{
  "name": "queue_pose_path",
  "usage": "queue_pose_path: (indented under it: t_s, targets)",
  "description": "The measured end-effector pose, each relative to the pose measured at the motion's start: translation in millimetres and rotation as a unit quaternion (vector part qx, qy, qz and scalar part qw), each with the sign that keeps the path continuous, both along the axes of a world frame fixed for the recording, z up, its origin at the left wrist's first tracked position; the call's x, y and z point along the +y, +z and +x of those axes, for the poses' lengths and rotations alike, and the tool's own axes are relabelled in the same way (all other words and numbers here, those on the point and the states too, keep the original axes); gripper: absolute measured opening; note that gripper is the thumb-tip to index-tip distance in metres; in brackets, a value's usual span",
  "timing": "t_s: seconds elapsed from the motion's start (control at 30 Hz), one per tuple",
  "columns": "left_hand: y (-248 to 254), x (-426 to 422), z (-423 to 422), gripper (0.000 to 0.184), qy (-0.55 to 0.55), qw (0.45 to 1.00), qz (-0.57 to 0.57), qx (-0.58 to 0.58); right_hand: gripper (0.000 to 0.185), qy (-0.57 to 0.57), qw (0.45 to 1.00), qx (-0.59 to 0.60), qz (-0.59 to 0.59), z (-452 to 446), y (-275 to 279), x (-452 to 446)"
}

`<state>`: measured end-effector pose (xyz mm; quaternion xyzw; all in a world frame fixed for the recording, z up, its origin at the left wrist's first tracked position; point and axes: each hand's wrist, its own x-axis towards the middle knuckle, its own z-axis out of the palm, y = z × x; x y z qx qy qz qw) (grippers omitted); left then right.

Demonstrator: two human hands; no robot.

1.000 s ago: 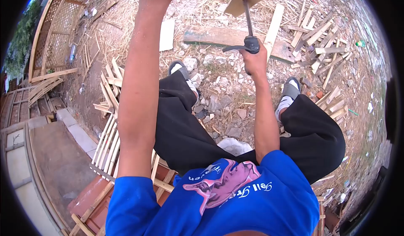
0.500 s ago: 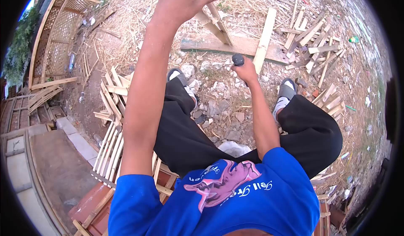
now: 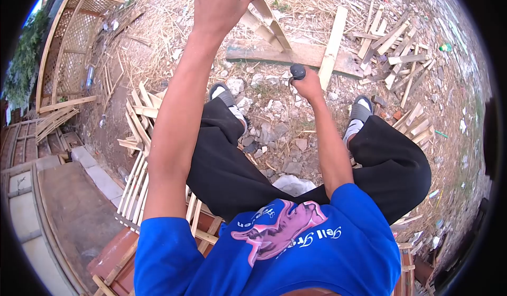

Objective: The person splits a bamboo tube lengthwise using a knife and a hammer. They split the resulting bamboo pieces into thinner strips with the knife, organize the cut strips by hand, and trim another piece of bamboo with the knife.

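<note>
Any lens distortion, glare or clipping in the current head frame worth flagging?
Head view: wide-angle distortion bows the lattice panel, with black corners; daylight leaves the straw-strewn ground pale; the top edge cuts off the wooden piece held by the left hand.

Showing rough wood on the held piece (image 3: 260,28), looking smoother on the pale plank (image 3: 334,48); draping matt in cloth trousers (image 3: 391,164).

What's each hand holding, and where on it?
Left hand: wood piece, by its upper end. Right hand: black-handled tool, by the handle; working end can't be made out.
</note>
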<state>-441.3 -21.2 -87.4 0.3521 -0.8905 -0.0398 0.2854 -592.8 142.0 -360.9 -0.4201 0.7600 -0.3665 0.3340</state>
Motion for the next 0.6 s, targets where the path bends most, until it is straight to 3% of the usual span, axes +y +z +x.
queue_pose_path:
  t_s: [0.1, 0.2, 0.6]
  targets:
    - [2, 1, -9, 0.029, 0.018, 0.998, -0.055, 0.007, 0.047, -0.03, 0.998, 0.05, 0.032, 18, -4, 0]
    - [11, 5, -21, 0.032, 0.107, 0.991, -0.032, -0.076, 0.049, -0.066, 0.997, 0.025, 0.015, 30, -8, 2]
    - [6, -24, 0, 0.039, 0.213, 0.974, -0.031, -0.063, 0.051, -0.087, 0.994, 0.063, 0.033, 52, -34, -16]
